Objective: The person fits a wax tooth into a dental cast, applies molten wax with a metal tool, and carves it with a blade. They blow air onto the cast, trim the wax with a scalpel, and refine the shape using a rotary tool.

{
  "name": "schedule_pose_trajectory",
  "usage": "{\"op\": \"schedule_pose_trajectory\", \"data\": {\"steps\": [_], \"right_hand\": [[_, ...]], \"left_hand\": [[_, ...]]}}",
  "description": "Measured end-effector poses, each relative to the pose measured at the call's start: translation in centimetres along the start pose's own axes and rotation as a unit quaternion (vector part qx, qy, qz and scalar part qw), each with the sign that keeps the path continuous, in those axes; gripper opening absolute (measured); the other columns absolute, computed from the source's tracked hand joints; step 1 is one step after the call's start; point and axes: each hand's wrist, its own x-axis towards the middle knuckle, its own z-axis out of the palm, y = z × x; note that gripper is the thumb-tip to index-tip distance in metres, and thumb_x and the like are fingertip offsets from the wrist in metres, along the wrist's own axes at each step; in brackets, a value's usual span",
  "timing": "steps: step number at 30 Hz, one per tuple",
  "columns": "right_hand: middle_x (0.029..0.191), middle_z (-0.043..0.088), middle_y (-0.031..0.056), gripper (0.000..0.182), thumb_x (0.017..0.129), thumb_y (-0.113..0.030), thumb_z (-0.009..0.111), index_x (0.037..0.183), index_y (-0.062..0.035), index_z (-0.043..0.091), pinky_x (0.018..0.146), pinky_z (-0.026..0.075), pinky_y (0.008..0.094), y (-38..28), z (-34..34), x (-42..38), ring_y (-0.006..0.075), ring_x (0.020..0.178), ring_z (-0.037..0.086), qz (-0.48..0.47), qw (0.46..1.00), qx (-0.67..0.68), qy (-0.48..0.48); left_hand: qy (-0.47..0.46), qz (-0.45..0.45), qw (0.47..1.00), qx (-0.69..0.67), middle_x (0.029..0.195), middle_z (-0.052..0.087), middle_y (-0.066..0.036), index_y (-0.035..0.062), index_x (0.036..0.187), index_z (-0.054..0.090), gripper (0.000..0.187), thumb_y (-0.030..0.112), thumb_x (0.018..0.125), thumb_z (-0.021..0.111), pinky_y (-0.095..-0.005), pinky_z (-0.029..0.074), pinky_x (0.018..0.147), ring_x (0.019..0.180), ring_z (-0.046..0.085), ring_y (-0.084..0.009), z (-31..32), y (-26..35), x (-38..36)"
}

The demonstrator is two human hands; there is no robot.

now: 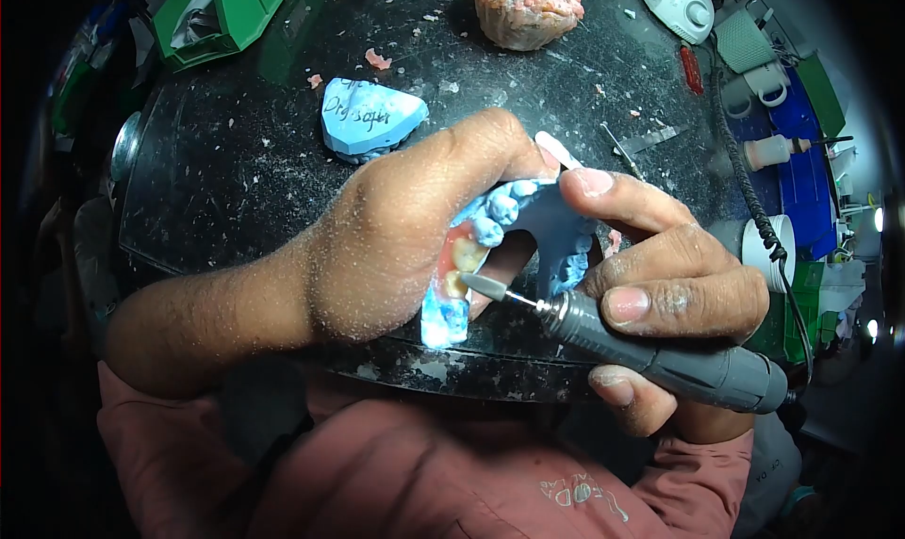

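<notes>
My left hand [386,223] is wrapped around a blue dental cast [504,204], a horseshoe arch with moulded teeth, tilted so its chewing side shows. On the cast's near left end sits a pink partial denture [451,249] with yellowish teeth. In my right hand [688,266] is a dark grey rotary handpiece [660,355], held like a pen. Its grey tapered bur [487,287] points left, with the tip right at the yellowish teeth. My right index fingertip rests close to the cast's front, near my left thumb. Pale dust coats both hands.
Beyond my hands, another blue cast [363,129] with handwriting stands on the dark, dusty bench [236,190]. A pinkish lump [528,11], green bin [203,25], white knobbed unit [674,7] and metal tool [622,150] lie around. A coiled cord [754,186] runs down the right.
</notes>
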Motion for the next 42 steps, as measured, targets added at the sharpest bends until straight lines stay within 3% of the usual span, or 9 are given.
{"op": "schedule_pose_trajectory", "data": {"steps": [22,25,26,28,30,33,36,37,42], "right_hand": [[0.088,0.062,0.0087,0.04,0.079,-0.025,0.078,0.105,-0.0074,0.054,0.105,0.036,0.0554,-0.2,0.0,-0.2,0.0387,0.119,0.052,0.048,0.999,-0.007,0.011],[0.086,0.059,0.0083,0.036,0.084,-0.032,0.069,0.106,-0.0096,0.05,0.109,0.03,0.0571,0.4,-1.2,-0.1,0.0355,0.116,0.054,0.012,1.0,-0.015,0.011],[0.085,0.059,0.0083,0.036,0.086,-0.034,0.065,0.107,-0.0101,0.049,0.11,0.028,0.0575,0.5,-1.8,-0.2,0.0341,0.115,0.055,0.009,0.999,-0.021,0.03],[0.087,0.058,0.0093,0.035,0.088,-0.035,0.059,0.11,-0.0082,0.049,0.11,0.029,0.0554,1.2,-2.8,-0.3,0.0308,0.11,0.056,0.011,0.989,-0.04,0.139],[0.091,0.06,0.0113,0.035,0.089,-0.031,0.055,0.11,-0.0028,0.052,0.103,0.037,0.0478,1.9,-4.0,-0.2,0.026,0.101,0.058,0.032,0.956,-0.079,0.28],[0.085,0.06,0.0095,0.034,0.089,-0.032,0.054,0.093,0.0012,0.059,0.074,0.049,0.0324,2.7,-8.1,-0.5,0.0143,0.076,0.057,0.144,0.9,-0.084,0.402],[0.051,0.049,-0.0009,0.035,0.083,-0.037,0.062,0.065,-0.0082,0.058,0.037,0.037,0.0239,2.4,-13.9,-2.5,0.0058,0.04,0.044,0.414,0.833,-0.055,0.363],[0.048,0.045,-0.0027,0.038,0.08,-0.04,0.064,0.059,-0.0103,0.053,0.033,0.032,0.0247,2.3,-14.3,-2.6,0.0072,0.035,0.039,0.473,0.799,-0.13,0.349],[0.06,0.059,0.0086,0.049,0.075,-0.044,0.063,0.072,0.0047,0.065,0.056,0.044,0.0327,5.5,-17.7,-6.4,0.0204,0.054,0.056,0.585,0.708,-0.364,0.154]], "left_hand": [[0.0,0.027,0.999,0.035,0.104,0.057,-0.011,-0.0033,0.116,0.049,0.051,-0.01,0.071,0.073,-0.0265,0.048,0.073,0.084,0.059,-0.014,0.1,-0.2,0.2],[0.042,0.005,0.998,-0.036,0.088,0.06,-0.013,-0.0067,0.109,0.053,0.032,0.012,0.086,0.064,-0.0254,0.047,0.069,0.07,0.058,-0.0142,0.4,0.1,0.8],[0.012,-0.166,0.963,-0.213,0.076,0.058,-0.012,-0.0095,0.105,0.056,0.038,0.026,0.09,0.052,-0.0251,0.046,0.064,0.061,0.055,-0.0139,0.2,0.5,1.3],[-0.022,-0.323,0.871,-0.37,0.064,0.057,-0.012,-0.0124,0.101,0.058,0.055,0.04,0.095,0.04,-0.0247,0.045,0.059,0.052,0.051,-0.0136,0.1,1.1,2.3],[-0.022,-0.304,0.822,-0.481,0.05,0.05,-0.008,-0.0184,0.101,0.058,0.077,0.049,0.097,0.019,-0.0228,0.036,0.047,0.042,0.039,-0.012,0.2,1.3,3.3],[0.024,-0.278,0.806,-0.522,0.049,0.042,-0.001,-0.0175,0.112,0.051,0.073,0.047,0.099,0.021,-0.0222,0.035,0.047,0.042,0.037,-0.0108,0.1,1.1,3.5],[0.149,-0.269,0.797,-0.52,0.066,0.051,-0.006,-0.0131,0.125,0.044,0.066,0.045,0.1,0.025,-0.0275,0.042,0.062,0.061,0.048,-0.0155,0.3,2.3,4.4],[0.142,-0.229,0.783,-0.561,0.085,0.059,-0.011,-0.0103,0.131,0.041,0.061,0.041,0.101,0.029,-0.0309,0.045,0.073,0.077,0.055,-0.0196,-0.1,1.6,3.9],[0.122,-0.131,0.821,-0.542,0.125,0.054,-0.019,-0.0086,0.14,0.029,0.058,0.034,0.1,0.035,-0.0395,0.045,0.096,0.117,0.053,-0.026,-0.6,1.3,3.6]]}}
